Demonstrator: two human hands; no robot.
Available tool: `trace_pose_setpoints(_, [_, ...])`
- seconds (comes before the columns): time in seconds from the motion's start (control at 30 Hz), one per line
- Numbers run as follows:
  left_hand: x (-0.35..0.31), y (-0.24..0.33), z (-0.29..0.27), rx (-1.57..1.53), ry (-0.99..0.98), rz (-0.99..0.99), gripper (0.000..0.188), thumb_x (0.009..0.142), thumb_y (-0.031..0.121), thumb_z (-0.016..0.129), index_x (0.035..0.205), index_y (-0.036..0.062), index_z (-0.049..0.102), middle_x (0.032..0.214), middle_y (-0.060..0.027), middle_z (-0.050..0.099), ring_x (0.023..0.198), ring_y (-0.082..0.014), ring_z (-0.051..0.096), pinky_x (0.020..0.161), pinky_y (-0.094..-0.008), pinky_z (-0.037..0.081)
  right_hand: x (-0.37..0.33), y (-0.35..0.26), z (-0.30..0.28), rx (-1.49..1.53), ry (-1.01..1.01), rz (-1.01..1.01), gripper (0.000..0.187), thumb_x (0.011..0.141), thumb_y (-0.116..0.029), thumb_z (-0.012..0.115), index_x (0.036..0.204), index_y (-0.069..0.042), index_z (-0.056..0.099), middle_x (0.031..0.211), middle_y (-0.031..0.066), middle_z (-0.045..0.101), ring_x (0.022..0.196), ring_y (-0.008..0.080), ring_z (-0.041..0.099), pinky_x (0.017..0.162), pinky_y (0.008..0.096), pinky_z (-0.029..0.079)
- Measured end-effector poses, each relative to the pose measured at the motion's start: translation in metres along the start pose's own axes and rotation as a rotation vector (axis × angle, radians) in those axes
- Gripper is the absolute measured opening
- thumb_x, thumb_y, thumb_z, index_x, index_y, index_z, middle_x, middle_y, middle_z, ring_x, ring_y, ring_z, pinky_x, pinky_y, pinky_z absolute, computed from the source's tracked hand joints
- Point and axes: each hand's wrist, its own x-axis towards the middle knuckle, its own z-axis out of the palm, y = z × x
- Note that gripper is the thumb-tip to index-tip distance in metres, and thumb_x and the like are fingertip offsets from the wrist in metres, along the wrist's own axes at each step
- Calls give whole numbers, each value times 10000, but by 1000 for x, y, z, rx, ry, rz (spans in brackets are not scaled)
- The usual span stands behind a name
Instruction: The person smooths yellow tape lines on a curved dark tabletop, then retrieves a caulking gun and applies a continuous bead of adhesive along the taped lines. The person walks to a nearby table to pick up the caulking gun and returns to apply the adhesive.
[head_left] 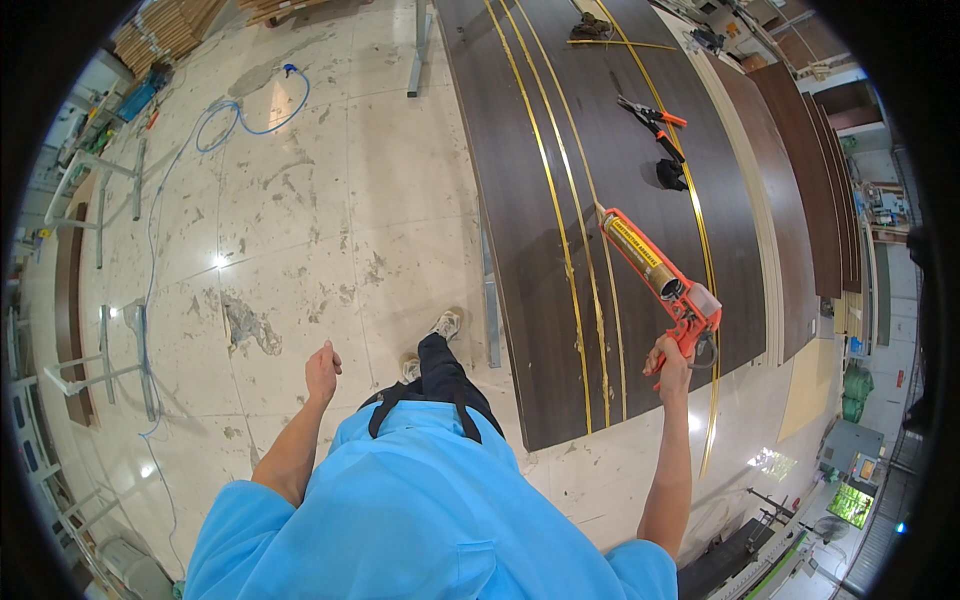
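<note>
My right hand [672, 362] is wrapped round the handle of an orange caulking gun [692, 318] loaded with a yellow adhesive tube [635, 245]. The gun points away from me, and its nozzle tip is over a thin pale groove [583, 180] in a dark brown panel [640, 345]. Whether the tip touches the panel, I cannot tell. Gold strips [545, 150] run lengthwise along the panel, and one long gold strip [703, 235] extends past its near edge. Away from the panel, my left hand [322, 373] hangs over the floor at my left, holding nothing, fingers loosely apart.
Orange-handled snips [655, 122] and a small black object [670, 176] lie farther up the panel. Near its far end, a short gold strip [620, 43] lies crosswise. More brown boards [775, 215] stand at the right. A blue air hose [238, 122] and metal stands [140, 180] occupy the left floor.
</note>
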Motion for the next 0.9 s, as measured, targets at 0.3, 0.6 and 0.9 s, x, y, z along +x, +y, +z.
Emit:
trace_pose_setpoints(0.3, [-9,-5,-1,1,4,0,660,1070,508,397,681,26,628,559,-68,580,553,-170,569,573,-344,438,-5,9,-7,14,8,25,185,915,-146,557,751,-72,512,550,34,458,432,135,442,398,299,406])
trace_pose_setpoints(0.6, [-11,-14,2,-4,6,3,654,1068,503,402,680,28,630,564,-70,588,551,-172,569,578,-349,439,-16,13,-11,2,9,-1,172,912,-153,557,763,-77,519,533,30,464,417,139,449,392,300,410])
trace_pose_setpoints(0.9, [-14,-17,-1,5,0,11,664,1072,503,391,677,25,628,548,-71,577,545,-175,560,577,-354,434,-19,19,-17,11,16,13,178,932,-180,566,795,-77,518,545,31,462,419,137,444,389,300,410])
